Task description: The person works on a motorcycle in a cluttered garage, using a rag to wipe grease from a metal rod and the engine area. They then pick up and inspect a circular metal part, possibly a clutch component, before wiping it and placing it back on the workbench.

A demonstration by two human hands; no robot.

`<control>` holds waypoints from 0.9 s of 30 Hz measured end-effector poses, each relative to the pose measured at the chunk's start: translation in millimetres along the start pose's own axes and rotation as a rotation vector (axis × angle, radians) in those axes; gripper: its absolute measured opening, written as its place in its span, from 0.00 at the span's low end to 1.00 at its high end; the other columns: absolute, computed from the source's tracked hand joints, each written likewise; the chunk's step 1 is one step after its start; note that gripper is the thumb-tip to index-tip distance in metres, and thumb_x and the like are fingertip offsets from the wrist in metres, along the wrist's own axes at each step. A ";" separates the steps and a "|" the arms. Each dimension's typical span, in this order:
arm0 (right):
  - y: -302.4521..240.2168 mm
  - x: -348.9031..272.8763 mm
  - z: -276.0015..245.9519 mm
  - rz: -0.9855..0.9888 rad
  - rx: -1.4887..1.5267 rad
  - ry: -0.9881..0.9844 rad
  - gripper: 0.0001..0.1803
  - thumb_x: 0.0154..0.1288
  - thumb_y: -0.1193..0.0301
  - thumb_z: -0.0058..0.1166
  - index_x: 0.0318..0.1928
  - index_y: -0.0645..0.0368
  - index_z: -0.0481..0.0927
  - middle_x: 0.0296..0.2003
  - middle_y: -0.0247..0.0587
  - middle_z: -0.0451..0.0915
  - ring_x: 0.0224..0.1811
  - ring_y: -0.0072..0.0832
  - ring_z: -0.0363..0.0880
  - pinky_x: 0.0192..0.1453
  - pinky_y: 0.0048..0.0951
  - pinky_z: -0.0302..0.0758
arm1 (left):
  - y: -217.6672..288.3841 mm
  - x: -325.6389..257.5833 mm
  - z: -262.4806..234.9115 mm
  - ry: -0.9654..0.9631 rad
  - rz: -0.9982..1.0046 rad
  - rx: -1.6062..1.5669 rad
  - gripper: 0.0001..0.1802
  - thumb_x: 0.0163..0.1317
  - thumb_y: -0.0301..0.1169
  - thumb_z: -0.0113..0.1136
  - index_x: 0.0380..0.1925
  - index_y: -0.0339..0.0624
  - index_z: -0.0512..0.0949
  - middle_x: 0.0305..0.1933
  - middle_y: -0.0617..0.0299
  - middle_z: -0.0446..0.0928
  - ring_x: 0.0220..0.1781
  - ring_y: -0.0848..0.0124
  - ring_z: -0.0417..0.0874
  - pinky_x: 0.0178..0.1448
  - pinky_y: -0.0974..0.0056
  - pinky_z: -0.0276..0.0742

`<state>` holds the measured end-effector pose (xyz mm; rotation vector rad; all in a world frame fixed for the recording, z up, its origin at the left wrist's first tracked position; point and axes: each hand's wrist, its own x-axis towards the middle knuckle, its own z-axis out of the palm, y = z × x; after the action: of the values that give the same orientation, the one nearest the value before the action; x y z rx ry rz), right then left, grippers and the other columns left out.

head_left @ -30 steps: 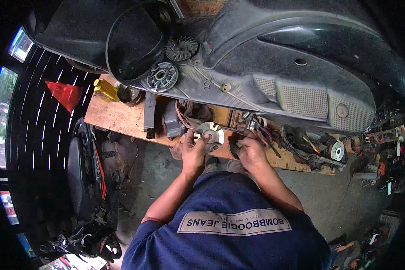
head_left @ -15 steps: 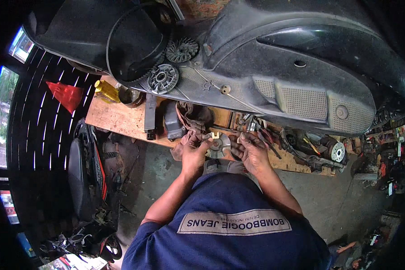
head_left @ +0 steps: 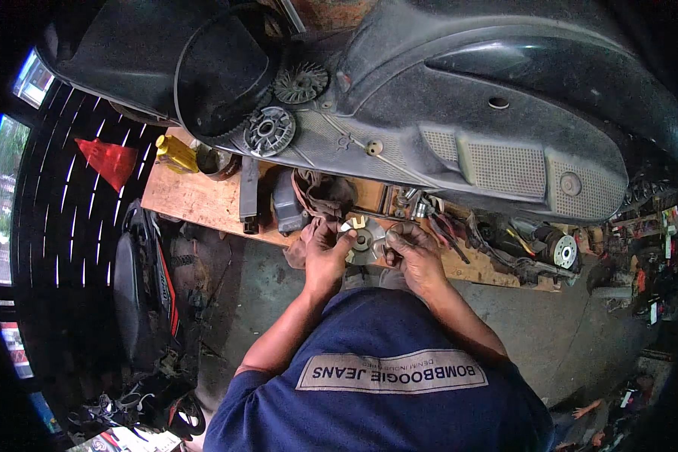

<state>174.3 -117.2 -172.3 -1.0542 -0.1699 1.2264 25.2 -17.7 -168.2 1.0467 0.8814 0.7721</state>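
Both hands meet over the near edge of a worn wooden workbench [head_left: 196,200], holding between them a round, silvery metal disc with a dark hub at its centre [head_left: 363,239]. The left hand [head_left: 325,258] closes its fingers on the disc's left rim, thumb on top. The right hand [head_left: 416,255] grips the right rim with curled fingers; whether it also pinches some smaller part there cannot be told. The disc is tilted face-up towards the camera, just above the bench edge and in front of a crumpled brown rag [head_left: 320,197]. Left of the rag lie a dark grey boxy part [head_left: 286,211] and a black flat bar [head_left: 249,194]. Further left on the bench sit a yellow plastic bottle [head_left: 175,154] and a small dark round tin [head_left: 217,160]. Behind the bench lies a large dark grey plastic body panel with mesh grilles [head_left: 505,113], and on it rest a black ribbed pulley wheel [head_left: 268,129], a finned fan wheel [head_left: 300,81] and a looped black rubber belt [head_left: 226,71]. Right of the hands, a clutter of tools with red and black handles [head_left: 448,226] lies on the bench.
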 end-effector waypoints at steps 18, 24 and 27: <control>6.2 -3.5 15.7 -0.072 -0.178 0.026 0.14 0.60 0.70 0.68 0.39 0.56 0.74 0.31 0.29 0.78 0.32 0.17 0.77 0.32 0.20 0.77 | 14.8 -11.4 11.3 0.043 0.252 0.423 0.08 0.66 0.25 0.56 0.43 0.36 0.72 0.38 0.61 0.77 0.40 0.75 0.76 0.47 0.68 0.73; -2.2 -7.8 29.8 -0.056 -0.218 0.049 0.14 0.63 0.70 0.66 0.43 0.56 0.74 0.33 0.27 0.77 0.34 0.15 0.76 0.32 0.20 0.76 | 8.7 -10.3 9.9 0.043 0.164 0.336 0.09 0.64 0.26 0.56 0.43 0.35 0.73 0.40 0.60 0.76 0.42 0.73 0.76 0.49 0.66 0.72; 9.7 0.5 19.7 -0.148 -0.233 0.025 0.12 0.66 0.67 0.62 0.46 0.55 0.75 0.34 0.27 0.78 0.34 0.15 0.76 0.34 0.20 0.77 | 1.7 -6.0 10.3 0.030 0.063 0.109 0.09 0.64 0.27 0.56 0.42 0.34 0.73 0.40 0.61 0.76 0.42 0.74 0.75 0.49 0.66 0.71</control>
<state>155.7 -106.1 -168.9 -1.2350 -0.3718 1.0768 31.5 -26.4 -162.7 1.1656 0.9283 0.8014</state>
